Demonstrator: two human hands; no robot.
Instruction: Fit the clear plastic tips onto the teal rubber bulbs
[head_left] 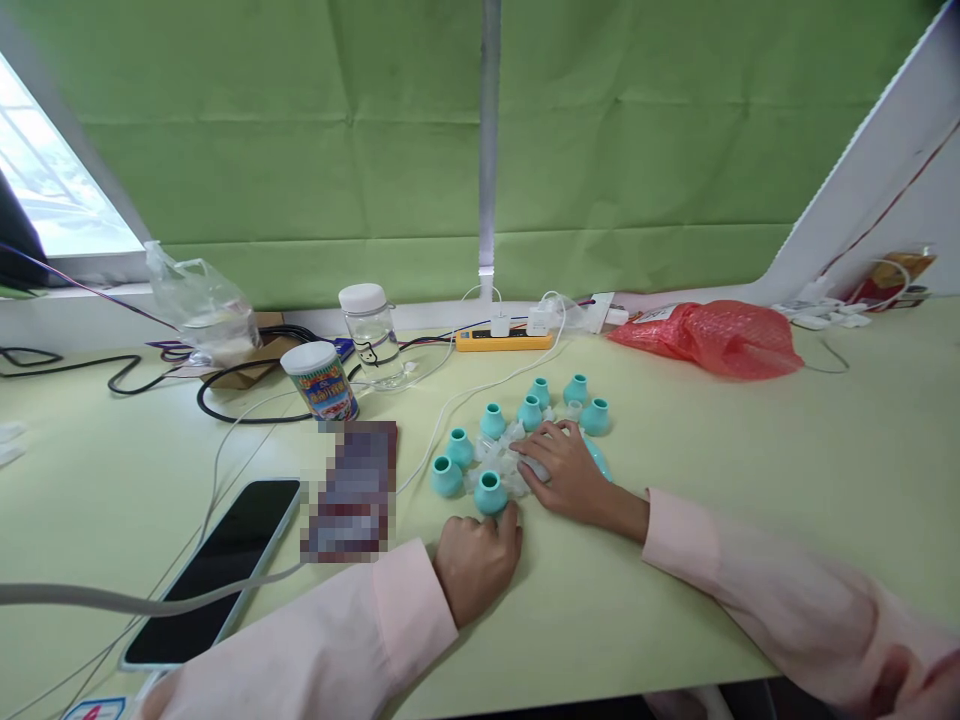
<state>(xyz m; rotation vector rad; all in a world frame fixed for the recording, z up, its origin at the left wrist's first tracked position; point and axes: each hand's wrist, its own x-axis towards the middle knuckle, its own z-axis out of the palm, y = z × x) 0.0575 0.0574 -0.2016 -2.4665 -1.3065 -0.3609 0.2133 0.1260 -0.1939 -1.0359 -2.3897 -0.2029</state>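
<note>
Several small teal vase-shaped plastic pieces [447, 478] with round openings stand around a loose pile of translucent white plastic pieces [487, 446]. My right hand [562, 470] lies palm down over the right side of that pile, fingers spread and touching the translucent pieces. Part of a larger teal thing [598, 456] shows behind this hand; the rest of it is hidden. My left hand [480, 565] rests on the table with curled fingers, close to the nearest teal piece [490, 492]. What lies inside those fingers, if anything, is hidden.
Left of my hands are a black-screened phone [217, 570], a pixelated flat thing [352, 490] and a labelled tub [322, 382]. Behind stand a clear jar [373, 335] and an orange power strip [502, 342]. Cables cross the table; red bubble wrap [712, 338] lies back right.
</note>
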